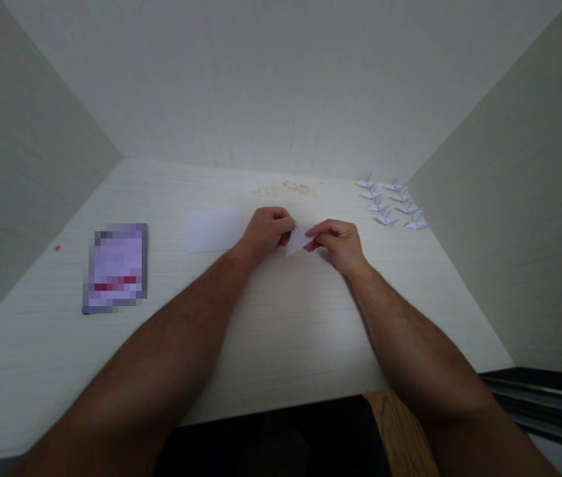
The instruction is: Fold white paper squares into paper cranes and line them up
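Observation:
Between my two hands is a small piece of folded white paper (297,241), pointed at its lower end and raised at or just above the table. My left hand (270,228) pinches its upper left corner between thumb and fingers. On the other side, my right hand (337,242) grips the right edge with thumb and forefinger. To the left of my left hand lies a stack or sheet of white paper (213,230), flat on the table. Several folded paper cranes (385,205) stand in two rows beyond my right hand, near the right wall.
A purple, pixelated flat packet (116,268) lies on the white table (281,344) at the left, with a small red spot (57,248) beside it. Brownish marks (293,188) show near the back wall. Walls enclose the table at the back, left and right.

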`<state>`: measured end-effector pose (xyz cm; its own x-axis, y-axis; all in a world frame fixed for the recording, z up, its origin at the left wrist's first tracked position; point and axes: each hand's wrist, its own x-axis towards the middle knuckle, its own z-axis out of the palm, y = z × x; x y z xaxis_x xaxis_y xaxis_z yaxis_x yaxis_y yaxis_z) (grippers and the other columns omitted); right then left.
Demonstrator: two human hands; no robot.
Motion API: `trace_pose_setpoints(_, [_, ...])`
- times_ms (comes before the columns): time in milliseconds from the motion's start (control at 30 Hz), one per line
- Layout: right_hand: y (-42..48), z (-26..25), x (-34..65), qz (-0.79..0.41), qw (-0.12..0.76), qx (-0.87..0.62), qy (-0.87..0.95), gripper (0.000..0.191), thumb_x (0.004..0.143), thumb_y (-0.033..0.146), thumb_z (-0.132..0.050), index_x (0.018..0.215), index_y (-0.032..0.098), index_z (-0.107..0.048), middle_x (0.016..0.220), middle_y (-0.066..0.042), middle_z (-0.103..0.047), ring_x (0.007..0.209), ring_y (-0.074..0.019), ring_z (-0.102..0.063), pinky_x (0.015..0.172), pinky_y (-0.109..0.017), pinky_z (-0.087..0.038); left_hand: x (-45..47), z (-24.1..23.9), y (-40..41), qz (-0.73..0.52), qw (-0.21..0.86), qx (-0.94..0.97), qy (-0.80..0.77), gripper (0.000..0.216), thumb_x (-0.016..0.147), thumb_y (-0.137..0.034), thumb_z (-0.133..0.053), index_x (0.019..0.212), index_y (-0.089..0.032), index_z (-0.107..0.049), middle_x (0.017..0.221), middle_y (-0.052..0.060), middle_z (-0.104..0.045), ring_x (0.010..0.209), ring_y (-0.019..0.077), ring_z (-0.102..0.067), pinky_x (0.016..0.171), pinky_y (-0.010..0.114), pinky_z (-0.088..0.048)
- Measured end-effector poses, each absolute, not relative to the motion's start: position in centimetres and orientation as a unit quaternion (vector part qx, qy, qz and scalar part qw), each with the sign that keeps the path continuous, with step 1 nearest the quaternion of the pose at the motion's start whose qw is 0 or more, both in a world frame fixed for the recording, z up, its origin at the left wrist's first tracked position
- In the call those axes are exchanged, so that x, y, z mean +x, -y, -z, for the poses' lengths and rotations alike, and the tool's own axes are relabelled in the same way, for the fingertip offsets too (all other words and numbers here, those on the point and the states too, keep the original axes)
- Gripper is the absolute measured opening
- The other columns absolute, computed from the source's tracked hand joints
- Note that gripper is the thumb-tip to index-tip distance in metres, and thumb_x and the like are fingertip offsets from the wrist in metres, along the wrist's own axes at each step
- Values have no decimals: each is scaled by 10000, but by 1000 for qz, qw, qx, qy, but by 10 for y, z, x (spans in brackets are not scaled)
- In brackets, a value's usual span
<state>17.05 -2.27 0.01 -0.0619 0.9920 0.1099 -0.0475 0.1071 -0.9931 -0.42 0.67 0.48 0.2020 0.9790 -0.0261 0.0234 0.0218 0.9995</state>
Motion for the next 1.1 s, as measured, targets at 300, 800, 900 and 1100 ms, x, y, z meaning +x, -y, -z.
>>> trace_pose_setpoints(300, [22, 0, 172, -461, 516, -461, 556, 152, 640, 182, -634, 699, 206, -772, 583, 8, -708, 557, -137, -694, 567, -247, -557, -4, -6, -7, -432, 570, 544, -438, 136, 668, -269, -666, 621, -168, -587, 430, -37, -503, 392, 78, -400, 424, 228, -247])
trace_pose_setpoints(800, [22, 3, 174, -447, 501, -469, 574, 180, 633, 189, -608, 707, 210, -771, 624, -1, -717, 572, -133, -681, 579, -264, -568, -6, -8, -7, -389, 529, 598, -460, 171, 694, -303, -712, 667, -147, -646, 448, -44, -502, 421, 67, -396, 447, 222, -271])
trace_pose_setpoints(900, [21, 2, 174, -459, 496, -466, 571, 182, 633, 198, -604, 717, 200, -765, 621, -4, -710, 575, -135, -679, 579, -263, -562, -6, -8, -7, -391, 521, 605, -458, 179, 693, -307, -716, 667, -144, -646, 462, -43, -511, 430, 67, -405, 449, 219, -276])
trace_pose_setpoints(1100, [20, 1, 173, -456, 491, -486, 561, 164, 691, 316, -685, 816, 216, -718, 592, 44, -640, 518, -100, -569, 505, -237, -506, -3, -9, -3, -374, 491, 639, -458, 189, 684, -309, -730, 672, -136, -656, 528, -30, -558, 482, 67, -422, 478, 208, -307])
